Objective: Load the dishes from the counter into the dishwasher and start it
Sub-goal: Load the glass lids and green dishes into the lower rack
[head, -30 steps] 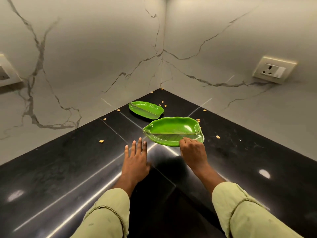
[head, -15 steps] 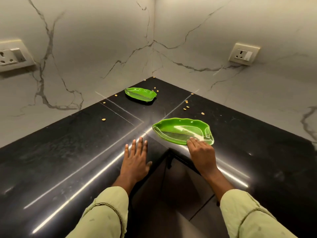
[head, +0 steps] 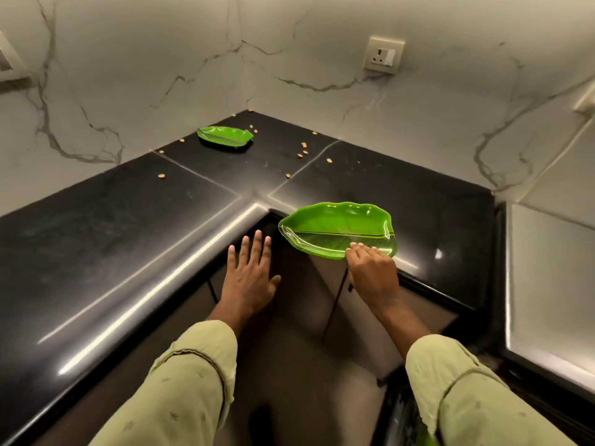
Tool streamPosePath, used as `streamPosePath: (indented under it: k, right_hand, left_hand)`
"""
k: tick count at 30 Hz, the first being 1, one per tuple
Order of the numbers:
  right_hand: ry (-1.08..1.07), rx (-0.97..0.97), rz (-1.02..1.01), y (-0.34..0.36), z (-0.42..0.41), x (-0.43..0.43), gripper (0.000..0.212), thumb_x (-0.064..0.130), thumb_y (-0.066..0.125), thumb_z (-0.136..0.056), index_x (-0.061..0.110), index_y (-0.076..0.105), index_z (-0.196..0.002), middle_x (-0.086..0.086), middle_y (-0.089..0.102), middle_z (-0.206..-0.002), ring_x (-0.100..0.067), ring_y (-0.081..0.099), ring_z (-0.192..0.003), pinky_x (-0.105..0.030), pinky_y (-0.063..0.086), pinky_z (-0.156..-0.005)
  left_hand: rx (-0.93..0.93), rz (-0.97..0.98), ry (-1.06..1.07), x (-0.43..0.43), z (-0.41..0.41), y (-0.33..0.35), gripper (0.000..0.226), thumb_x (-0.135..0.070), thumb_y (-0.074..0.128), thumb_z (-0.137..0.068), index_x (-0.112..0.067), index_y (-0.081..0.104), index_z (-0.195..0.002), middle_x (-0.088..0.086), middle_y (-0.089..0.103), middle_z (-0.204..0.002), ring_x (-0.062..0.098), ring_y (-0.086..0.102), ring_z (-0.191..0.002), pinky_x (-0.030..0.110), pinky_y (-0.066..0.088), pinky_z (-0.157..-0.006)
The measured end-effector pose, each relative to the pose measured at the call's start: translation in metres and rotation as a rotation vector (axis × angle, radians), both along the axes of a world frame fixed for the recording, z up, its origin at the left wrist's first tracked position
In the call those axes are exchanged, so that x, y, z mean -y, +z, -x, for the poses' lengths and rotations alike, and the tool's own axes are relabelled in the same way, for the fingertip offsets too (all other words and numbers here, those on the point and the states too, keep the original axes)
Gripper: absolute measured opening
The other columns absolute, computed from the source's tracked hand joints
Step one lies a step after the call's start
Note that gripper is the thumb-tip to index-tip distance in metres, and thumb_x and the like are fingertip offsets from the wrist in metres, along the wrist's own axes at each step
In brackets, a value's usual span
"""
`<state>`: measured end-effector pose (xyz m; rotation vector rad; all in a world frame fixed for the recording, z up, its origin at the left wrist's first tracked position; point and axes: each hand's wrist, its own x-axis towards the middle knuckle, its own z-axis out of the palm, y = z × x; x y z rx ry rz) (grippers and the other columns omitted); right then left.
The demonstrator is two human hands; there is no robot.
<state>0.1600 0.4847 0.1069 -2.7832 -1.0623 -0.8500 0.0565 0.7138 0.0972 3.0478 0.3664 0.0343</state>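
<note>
Head view: my left hand [head: 249,278] is hovering flat, fingers spread, holding nothing. Leaf-shaped green plate [head: 335,226] is overhanging the counter [head: 128,236] edge; likely light, rigid, slick plastic. My right hand [head: 373,273] is pinching its near rim, the sensible hold.

near leaf-shaped plate [head: 335,228] at the worktop's [head: 112,230] front edge, jutting over its inner corner; far leaf-shaped plate [head: 225,138] on the worktop behind and left, toward the back corner; crumbs [head: 302,153] scattered between them.
</note>
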Motion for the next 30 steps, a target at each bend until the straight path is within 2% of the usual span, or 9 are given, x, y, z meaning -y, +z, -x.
streamPosePath:
  k: [3,9,13,15,17,19,20,23,30]
  right_hand:
    - [-0.035,-0.027,-0.041,-0.007,0.041,0.043,0.029,0.01,0.042,-0.078,0.006,0.071,-0.083,-0.014,0.075,-0.094,-0.028,0.073,-0.084,-0.04,0.058,-0.072]
    - [-0.123,-0.096,-0.005,-0.024,0.111,0.103,0.029,0.012,0.044,-0.08,0.004,0.072,-0.086,-0.016,0.074,-0.094,-0.03,0.073,-0.084,-0.041,0.058,-0.071]
    - [-0.181,-0.142,-0.023,-0.022,0.16,0.129,0.037,0.016,0.036,-0.081,0.005,0.072,-0.086,-0.015,0.074,-0.094,-0.029,0.073,-0.085,-0.04,0.058,-0.073]
    - [-0.219,-0.127,-0.038,-0.02,0.179,0.14,0.031,0.013,0.042,-0.079,0.005,0.071,-0.084,-0.015,0.074,-0.092,-0.03,0.073,-0.083,-0.04,0.058,-0.071]
    - [-0.267,-0.121,-0.038,-0.022,0.2,0.153,0.012,0.007,0.062,-0.074,0.004,0.07,-0.083,-0.016,0.074,-0.09,-0.03,0.073,-0.08,-0.04,0.058,-0.068]
    - [-0.306,-0.14,-0.031,-0.028,0.224,0.17,0.022,0.003,0.081,-0.062,0.004,0.071,-0.082,-0.015,0.074,-0.089,-0.029,0.074,-0.079,-0.038,0.058,-0.066]
    - [-0.318,-0.154,-0.028,-0.03,0.234,0.178,0.028,0.002,0.085,-0.057,0.004,0.072,-0.082,-0.015,0.075,-0.089,-0.028,0.074,-0.079,-0.037,0.058,-0.065]
    - [-0.351,-0.156,0.002,-0.046,0.273,0.202,0.034,-0.001,0.087,-0.05,0.004,0.071,-0.08,-0.016,0.074,-0.085,-0.03,0.073,-0.073,-0.034,0.057,-0.058]
    - [-0.506,-0.336,0.03,-0.078,0.334,0.246,0.033,-0.004,0.087,-0.048,0.006,0.067,-0.073,-0.014,0.071,-0.075,-0.03,0.071,-0.066,-0.034,0.053,-0.05]
  left_hand:
    - [-0.027,-0.018,-0.045,0.043,0.034,-0.004,0.085,-0.052,0.038,-0.101,-0.015,-0.014,-0.156,0.008,-0.023,-0.162,0.031,-0.017,-0.151,0.052,-0.009,-0.12]
    - [-0.061,-0.011,-0.11,0.095,0.089,-0.009,0.085,-0.052,0.037,-0.101,-0.016,-0.017,-0.155,0.007,-0.025,-0.162,0.03,-0.019,-0.15,0.052,-0.009,-0.121]
    - [-0.076,-0.024,-0.17,0.114,0.114,-0.01,0.084,-0.053,0.036,-0.101,-0.017,-0.017,-0.155,0.008,-0.025,-0.162,0.031,-0.02,-0.149,0.052,-0.009,-0.121]
    - [-0.088,-0.023,-0.2,0.122,0.123,-0.011,0.083,-0.052,0.036,-0.101,-0.016,-0.016,-0.156,0.008,-0.024,-0.162,0.031,-0.02,-0.149,0.052,-0.009,-0.121]
    - [-0.099,-0.029,-0.237,0.134,0.134,-0.012,0.083,-0.052,0.035,-0.102,-0.016,-0.016,-0.156,0.009,-0.025,-0.162,0.031,-0.021,-0.149,0.052,-0.008,-0.121]
    - [-0.105,-0.019,-0.271,0.148,0.146,-0.016,0.083,-0.052,0.035,-0.102,-0.015,-0.016,-0.156,0.009,-0.025,-0.162,0.032,-0.021,-0.149,0.053,-0.009,-0.121]
    - [-0.108,-0.006,-0.29,0.154,0.15,-0.019,0.083,-0.052,0.036,-0.102,-0.015,-0.016,-0.156,0.009,-0.025,-0.162,0.032,-0.021,-0.149,0.053,-0.009,-0.121]
    - [-0.158,0.024,-0.345,0.181,0.177,-0.036,0.083,-0.051,0.037,-0.101,-0.015,-0.013,-0.157,0.009,-0.023,-0.163,0.032,-0.019,-0.15,0.054,-0.006,-0.121]
    - [-0.227,-0.005,-0.454,0.227,0.199,-0.058,0.083,-0.048,0.039,-0.1,-0.014,-0.01,-0.157,0.008,-0.019,-0.164,0.031,-0.016,-0.151,0.052,-0.007,-0.12]
